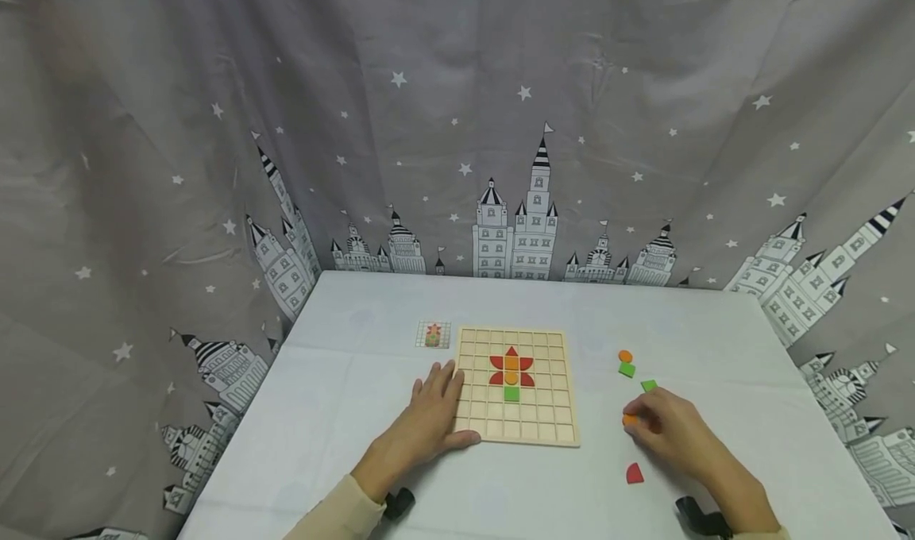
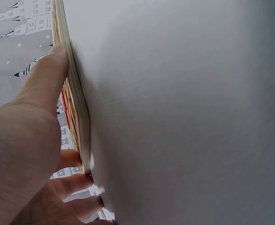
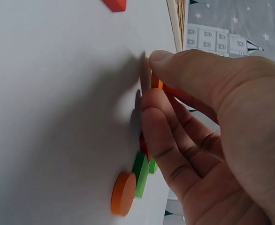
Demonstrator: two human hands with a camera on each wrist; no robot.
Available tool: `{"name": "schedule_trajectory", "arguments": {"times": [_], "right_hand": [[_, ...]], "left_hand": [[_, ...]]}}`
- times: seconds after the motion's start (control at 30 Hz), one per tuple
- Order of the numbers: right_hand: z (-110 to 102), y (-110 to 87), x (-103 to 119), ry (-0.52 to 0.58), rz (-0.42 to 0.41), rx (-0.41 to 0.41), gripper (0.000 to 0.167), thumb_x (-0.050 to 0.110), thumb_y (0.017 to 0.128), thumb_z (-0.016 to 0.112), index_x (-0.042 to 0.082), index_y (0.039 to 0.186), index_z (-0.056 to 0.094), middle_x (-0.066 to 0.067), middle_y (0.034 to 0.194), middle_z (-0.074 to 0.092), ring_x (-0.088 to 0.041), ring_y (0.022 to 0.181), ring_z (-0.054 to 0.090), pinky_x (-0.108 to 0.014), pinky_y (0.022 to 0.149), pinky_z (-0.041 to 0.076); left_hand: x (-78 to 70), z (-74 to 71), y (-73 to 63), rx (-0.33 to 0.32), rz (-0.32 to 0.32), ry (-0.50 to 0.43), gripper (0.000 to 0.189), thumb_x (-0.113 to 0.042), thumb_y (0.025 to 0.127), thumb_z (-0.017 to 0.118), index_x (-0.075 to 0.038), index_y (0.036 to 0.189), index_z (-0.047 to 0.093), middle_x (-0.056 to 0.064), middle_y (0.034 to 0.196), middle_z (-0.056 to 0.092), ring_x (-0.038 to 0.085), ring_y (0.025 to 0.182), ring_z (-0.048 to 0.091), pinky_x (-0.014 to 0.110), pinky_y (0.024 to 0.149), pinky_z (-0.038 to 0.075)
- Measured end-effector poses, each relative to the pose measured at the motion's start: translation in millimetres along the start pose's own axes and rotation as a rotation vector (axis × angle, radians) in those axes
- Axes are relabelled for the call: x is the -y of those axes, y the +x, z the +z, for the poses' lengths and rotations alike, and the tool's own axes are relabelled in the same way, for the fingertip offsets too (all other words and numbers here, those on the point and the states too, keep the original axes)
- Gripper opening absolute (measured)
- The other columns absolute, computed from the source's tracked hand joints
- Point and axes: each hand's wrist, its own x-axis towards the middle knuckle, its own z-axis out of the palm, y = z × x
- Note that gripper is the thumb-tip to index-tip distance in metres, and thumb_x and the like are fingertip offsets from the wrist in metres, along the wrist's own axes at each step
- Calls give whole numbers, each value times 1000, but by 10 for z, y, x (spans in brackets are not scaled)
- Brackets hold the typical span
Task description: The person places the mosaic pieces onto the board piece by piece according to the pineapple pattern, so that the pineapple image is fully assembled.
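Note:
A wooden grid board (image 1: pixel 472 426) lies on the white table, bearing a flower-like pattern of red, orange and green pieces. My left hand (image 1: pixel 426 415) rests along the board's left edge with its fingers extended; its thumb touches the near edge. To the right of the board, my right hand (image 1: pixel 672 429) pinches an orange piece (image 1: pixel 629 419) between thumb and fingers. In the right wrist view, the fingers cover most of that orange piece (image 3: pixel 156 81), so its full shape is hidden. A green piece (image 1: pixel 649 385) lies just beyond the right hand.
Farther back on the right lie an orange disc (image 1: pixel 625 356) and a green square (image 1: pixel 627 370). Nearer me is a red quarter-round piece (image 1: pixel 634 473). Left of the board's far corner sits a small pattern card (image 1: pixel 433 334). A grey castle-print curtain (image 1: pixel 457 127) hangs behind the table.

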Motion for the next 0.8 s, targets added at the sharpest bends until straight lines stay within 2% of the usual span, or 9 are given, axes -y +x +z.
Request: {"name": "schedule_trajectory", "arguments": {"times": [0.17, 0.4, 0.6, 0.8], "right_hand": [[17, 73, 79, 8, -26, -5, 21, 14, 95, 97, 15, 113, 86, 9, 98, 73, -4, 85, 57, -21, 75, 55], [75, 188, 197, 41, -159, -80, 21, 5, 93, 96, 14, 109, 86, 9, 99, 75, 2, 84, 60, -22, 75, 58], [180, 327, 317, 72, -275, -115, 22, 1, 92, 96, 10, 108, 85, 4, 100, 79, -1, 85, 68, -24, 75, 64], [308, 437, 450, 114, -351, -126, 22, 1, 92, 97, 9, 107, 84, 0, 101, 80, -4, 85, 71, -23, 75, 64]], "left_hand": [[12, 13, 16, 1, 1, 6, 112, -57, 99, 90, 7, 176, 39, 36, 187, 29, 63, 175, 28, 84, 135, 34], [9, 7, 25, -1, 7, 10, 112, -57, 99, 90, 8, 176, 38, 37, 186, 30, 63, 175, 29, 84, 134, 34], [4, -2, 13, 3, -2, -3, 115, -58, 98, 90, 8, 176, 38, 37, 186, 30, 63, 175, 28, 84, 135, 33], [6, 9, 15, 1, -3, 2, 114, -59, 99, 89, 8, 177, 37, 37, 186, 30, 62, 176, 27, 83, 135, 33]]}}
